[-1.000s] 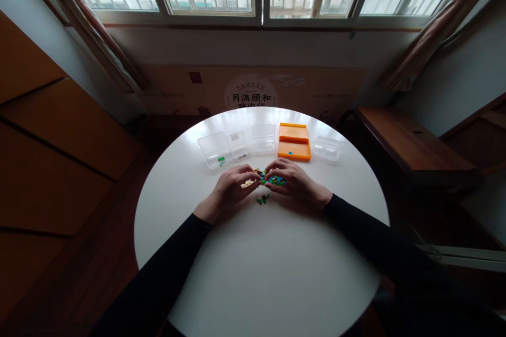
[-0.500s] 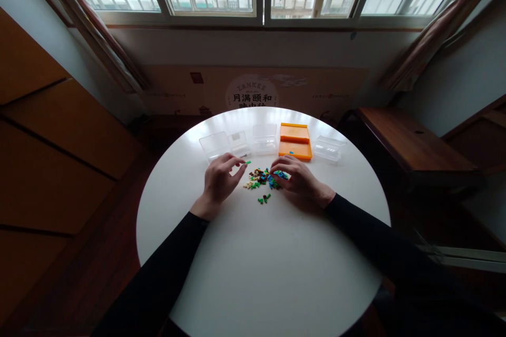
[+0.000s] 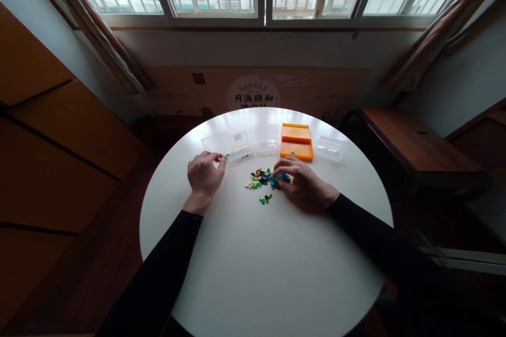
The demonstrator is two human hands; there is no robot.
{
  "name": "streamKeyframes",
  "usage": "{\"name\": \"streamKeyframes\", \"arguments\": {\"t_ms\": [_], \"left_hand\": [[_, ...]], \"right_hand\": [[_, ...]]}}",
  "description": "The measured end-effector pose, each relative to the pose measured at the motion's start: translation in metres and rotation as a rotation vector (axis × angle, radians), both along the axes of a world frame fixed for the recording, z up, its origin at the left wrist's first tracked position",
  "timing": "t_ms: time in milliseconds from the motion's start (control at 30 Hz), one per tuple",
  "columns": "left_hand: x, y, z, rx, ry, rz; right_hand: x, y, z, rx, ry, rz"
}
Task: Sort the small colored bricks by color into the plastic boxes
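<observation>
A small pile of coloured pieces (image 3: 263,178), green, blue, brown and cream, lies on the round white table (image 3: 269,274). My left hand (image 3: 203,175) is at the front edge of the leftmost clear box (image 3: 215,142). Its fingers are pinched on a small green piece (image 3: 227,156) just over that box. My right hand (image 3: 304,185) rests on the pile's right side, fingers curled over the blue pieces (image 3: 281,176). Whether it grips one is hidden. A few green and brown pieces (image 3: 264,199) lie apart, nearer me.
Along the table's far side stand a second clear box (image 3: 240,143), a third (image 3: 265,138), an orange tray (image 3: 296,142) with a blue piece in it, and a clear box (image 3: 331,148) at the right. A wooden bench (image 3: 415,142) is to the right, windows ahead.
My left hand picked a green piece out of the pile and carried it left and away to the leftmost clear box. My right hand stayed at the pile's right side.
</observation>
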State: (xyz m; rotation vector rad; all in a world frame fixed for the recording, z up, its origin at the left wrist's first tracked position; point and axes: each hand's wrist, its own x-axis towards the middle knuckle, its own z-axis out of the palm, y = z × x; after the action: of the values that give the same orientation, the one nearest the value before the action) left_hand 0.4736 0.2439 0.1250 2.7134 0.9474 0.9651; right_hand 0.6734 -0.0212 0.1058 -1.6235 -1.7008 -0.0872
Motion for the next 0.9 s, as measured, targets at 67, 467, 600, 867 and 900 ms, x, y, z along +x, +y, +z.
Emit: {"name": "streamKeyframes", "arguments": {"t_ms": [67,467,600,867,900], "left_hand": [[0.0,0.0,-0.001,0.002,0.005,0.005],[0.006,-0.017,-0.003,-0.002,-0.119,-0.325],[0.009,-0.033,-0.006,-0.046,-0.096,-0.557],[0.012,-0.046,-0.01,-0.099,-0.092,-0.774],[0.012,-0.048,-0.011,-0.115,-0.097,-0.778]], "right_hand": [[-0.001,0.0,0.0,-0.005,0.001,0.001],[-0.004,0.004,0.003,-0.027,0.005,0.016],[-0.004,0.008,0.001,-0.029,-0.005,0.013],[-0.001,0.012,-0.005,0.01,0.061,-0.03],[-0.001,0.012,-0.005,0.012,0.066,-0.031]]}}
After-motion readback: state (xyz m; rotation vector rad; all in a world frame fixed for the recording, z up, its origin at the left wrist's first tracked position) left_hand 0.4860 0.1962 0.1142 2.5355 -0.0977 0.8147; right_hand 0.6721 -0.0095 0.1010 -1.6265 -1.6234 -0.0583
